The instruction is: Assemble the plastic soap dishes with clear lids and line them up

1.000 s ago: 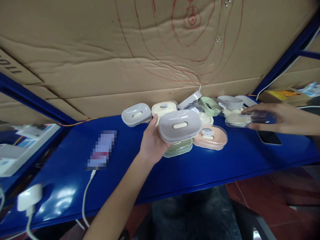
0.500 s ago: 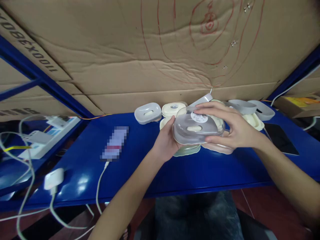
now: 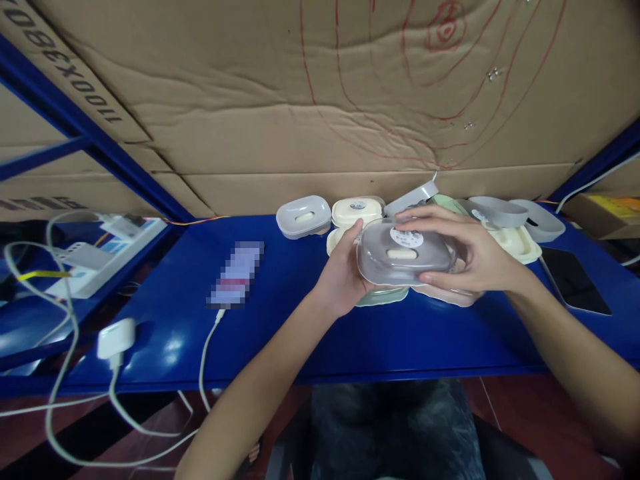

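Note:
A grey oval soap box (image 3: 400, 260) with a clear lid and a round white sticker on top is held above the blue shelf (image 3: 310, 327). My left hand (image 3: 343, 277) grips its left end from below. My right hand (image 3: 467, 257) wraps over its right side, fingers across the clear lid. Under and behind it lie more soap boxes: a green one (image 3: 383, 297), a pink one (image 3: 445, 295), a cream one (image 3: 357, 210) and a grey one (image 3: 303, 217).
A phone (image 3: 236, 275) on a white cable lies left of centre. A white charger (image 3: 116, 337) and power strip (image 3: 105, 257) sit at the left. A dark tablet (image 3: 575, 280) lies at the right, near grey lids (image 3: 500, 212). Cardboard (image 3: 300, 100) backs the shelf.
One second ago only my left hand held the grey box while my right reached to the far right for a clear lid. The right hand has since brought the lid onto the box.

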A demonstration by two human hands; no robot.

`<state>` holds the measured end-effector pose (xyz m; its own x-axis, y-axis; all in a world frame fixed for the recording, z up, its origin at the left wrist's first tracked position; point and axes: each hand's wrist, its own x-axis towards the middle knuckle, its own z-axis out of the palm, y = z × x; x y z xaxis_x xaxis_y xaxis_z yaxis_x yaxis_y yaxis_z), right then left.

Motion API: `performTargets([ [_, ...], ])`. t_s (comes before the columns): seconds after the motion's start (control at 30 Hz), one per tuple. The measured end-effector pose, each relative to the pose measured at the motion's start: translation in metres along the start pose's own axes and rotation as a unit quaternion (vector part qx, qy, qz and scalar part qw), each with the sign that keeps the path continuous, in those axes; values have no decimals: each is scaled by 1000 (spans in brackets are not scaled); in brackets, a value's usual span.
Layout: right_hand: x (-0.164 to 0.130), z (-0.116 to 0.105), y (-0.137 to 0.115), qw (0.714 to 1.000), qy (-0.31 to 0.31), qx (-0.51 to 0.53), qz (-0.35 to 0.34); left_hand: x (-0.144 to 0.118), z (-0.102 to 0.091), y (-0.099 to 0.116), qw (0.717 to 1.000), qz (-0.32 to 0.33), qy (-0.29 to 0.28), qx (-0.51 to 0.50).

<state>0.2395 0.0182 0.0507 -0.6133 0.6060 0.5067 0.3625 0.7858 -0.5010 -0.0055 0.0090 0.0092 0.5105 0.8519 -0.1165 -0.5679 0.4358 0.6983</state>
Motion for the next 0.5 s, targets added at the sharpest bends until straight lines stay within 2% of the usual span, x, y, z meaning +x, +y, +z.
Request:
performTargets([
  [0.2,-1,7,-1,1000,-8,0,16,1,-1,-6,998,45,31,9],
  [0.27,-2,10,-1,1000,6,15,21,2,-2,-7,998,53,36,18],
  [0.33,-4,16,-1,997,47,41,42,2,-2,-6,997,61,35,26],
  [0.4,-5,25,-1,987,104,79,94,0,-3,-5,996,73,23,34],
  [0.5,-2,39,-3,951,160,181,190,-2,-4,-1,993,105,9,52],
])
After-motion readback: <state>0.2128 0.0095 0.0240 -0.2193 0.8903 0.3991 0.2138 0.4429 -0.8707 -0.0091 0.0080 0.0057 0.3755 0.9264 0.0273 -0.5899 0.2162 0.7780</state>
